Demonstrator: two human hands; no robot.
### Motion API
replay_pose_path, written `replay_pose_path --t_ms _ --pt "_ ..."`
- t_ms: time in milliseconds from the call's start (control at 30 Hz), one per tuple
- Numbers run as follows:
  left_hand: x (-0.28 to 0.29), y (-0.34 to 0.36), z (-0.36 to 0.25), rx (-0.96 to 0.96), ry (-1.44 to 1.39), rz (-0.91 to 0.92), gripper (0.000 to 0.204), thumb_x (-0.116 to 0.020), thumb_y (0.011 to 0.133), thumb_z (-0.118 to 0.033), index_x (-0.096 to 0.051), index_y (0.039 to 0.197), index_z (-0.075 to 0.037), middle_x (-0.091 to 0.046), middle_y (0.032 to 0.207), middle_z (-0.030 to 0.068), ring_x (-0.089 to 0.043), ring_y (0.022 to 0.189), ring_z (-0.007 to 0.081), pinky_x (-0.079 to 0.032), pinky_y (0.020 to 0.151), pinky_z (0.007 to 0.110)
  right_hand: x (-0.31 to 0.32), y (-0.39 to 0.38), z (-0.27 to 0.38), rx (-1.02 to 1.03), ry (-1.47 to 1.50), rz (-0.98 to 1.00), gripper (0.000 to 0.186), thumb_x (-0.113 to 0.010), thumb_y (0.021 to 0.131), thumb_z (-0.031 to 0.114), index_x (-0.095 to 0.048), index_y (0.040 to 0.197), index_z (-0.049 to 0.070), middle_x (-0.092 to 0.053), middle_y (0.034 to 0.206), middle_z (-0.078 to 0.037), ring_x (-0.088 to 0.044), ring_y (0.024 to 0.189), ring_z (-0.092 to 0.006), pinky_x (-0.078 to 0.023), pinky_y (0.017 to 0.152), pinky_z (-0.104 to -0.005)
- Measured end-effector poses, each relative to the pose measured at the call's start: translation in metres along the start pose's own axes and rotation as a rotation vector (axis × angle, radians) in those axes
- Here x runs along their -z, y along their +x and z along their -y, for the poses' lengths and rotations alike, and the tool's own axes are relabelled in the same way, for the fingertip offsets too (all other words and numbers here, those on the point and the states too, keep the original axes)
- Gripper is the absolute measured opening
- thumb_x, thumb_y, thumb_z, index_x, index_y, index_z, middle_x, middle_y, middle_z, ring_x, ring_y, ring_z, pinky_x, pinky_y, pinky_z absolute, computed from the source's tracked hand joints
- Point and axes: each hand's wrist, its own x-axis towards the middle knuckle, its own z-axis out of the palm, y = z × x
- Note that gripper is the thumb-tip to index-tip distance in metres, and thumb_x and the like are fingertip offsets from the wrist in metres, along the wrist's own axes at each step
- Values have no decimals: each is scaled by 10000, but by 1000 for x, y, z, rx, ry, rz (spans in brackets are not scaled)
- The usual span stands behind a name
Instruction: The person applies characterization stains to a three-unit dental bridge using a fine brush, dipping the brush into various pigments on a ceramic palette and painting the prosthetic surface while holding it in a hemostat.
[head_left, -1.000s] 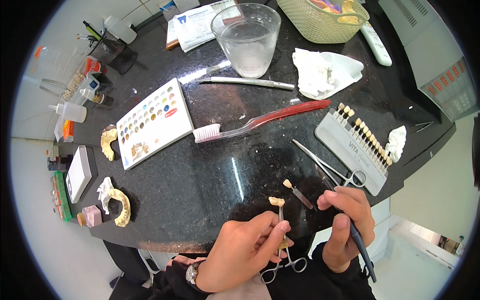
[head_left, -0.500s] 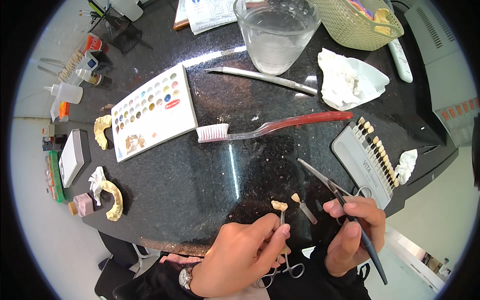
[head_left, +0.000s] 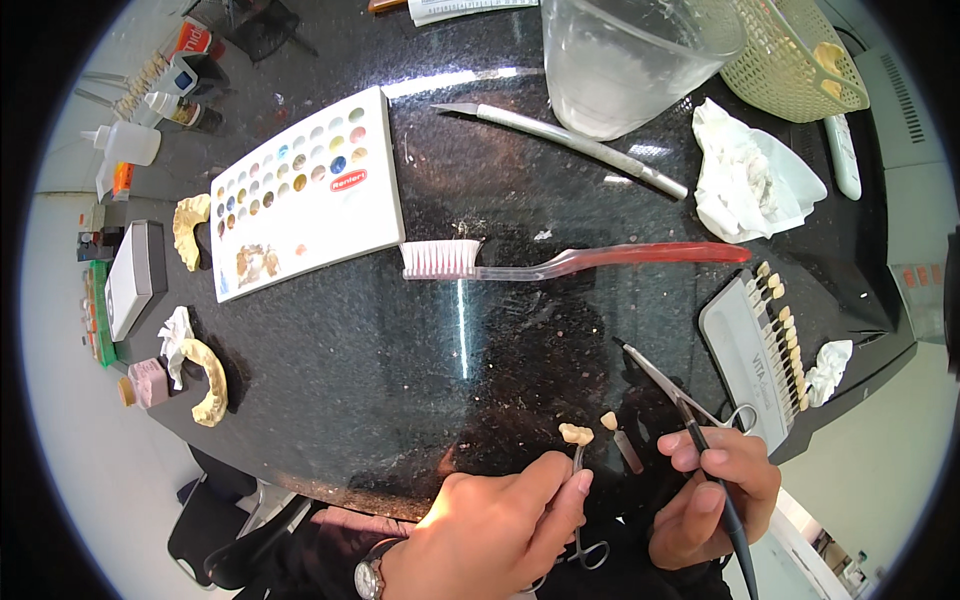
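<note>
My left hand (head_left: 490, 520) is closed around a locking forceps (head_left: 580, 458), whose tips hold a small cream dental bridge (head_left: 576, 434). The ring handles show partly below the fingers. My right hand (head_left: 722, 495) pinches a slim brush (head_left: 735, 520) with a black handle and a metal front end; its dark tip points up and left, apart from the bridge. Just right of the bridge lies a single tooth-shaped shade tab (head_left: 609, 421) on a clear stem (head_left: 628, 452). Behind the brush, a metal tool with a finger ring (head_left: 742, 417) is partly hidden.
A shade guide (head_left: 745, 350) with a row of tooth tabs lies right. A red-handled toothbrush (head_left: 650, 256), craft knife (head_left: 580, 147), white paint palette (head_left: 310, 200) and glass of cloudy water (head_left: 620, 85) lie farther off. Tissue (head_left: 735, 185), plaster casts (head_left: 208, 385) and a basket (head_left: 790, 70) stand around.
My view has shifted, so the glass, knife and basket sit farther right in it. Both hands keep their grips, and the bridge stays in the forceps; the brush remains apart from it.
</note>
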Motion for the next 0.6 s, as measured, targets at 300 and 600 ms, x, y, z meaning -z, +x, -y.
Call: replay_pose_path --t_ms 300,600 --pt "-2 -2 7 -118 106 -33 149 -540 867 -116 -499 757 -25 -552 558 135 -583 517 300 -431 440 349 2 0 3 -61 26 9 277 -567 845 253 -457 897 4 -536 653 -107 -565 600 -181 -463 602 -274" --pt "-7 -5 8 -98 136 -45 125 -538 868 -121 -490 785 -40 -559 571 118 -579 522 300 -434 441 355 10 -23 22 -213 97 134 354 -621 823 263 -385 880 6 -602 755 -231 -619 568 -147 -511 514 -197"
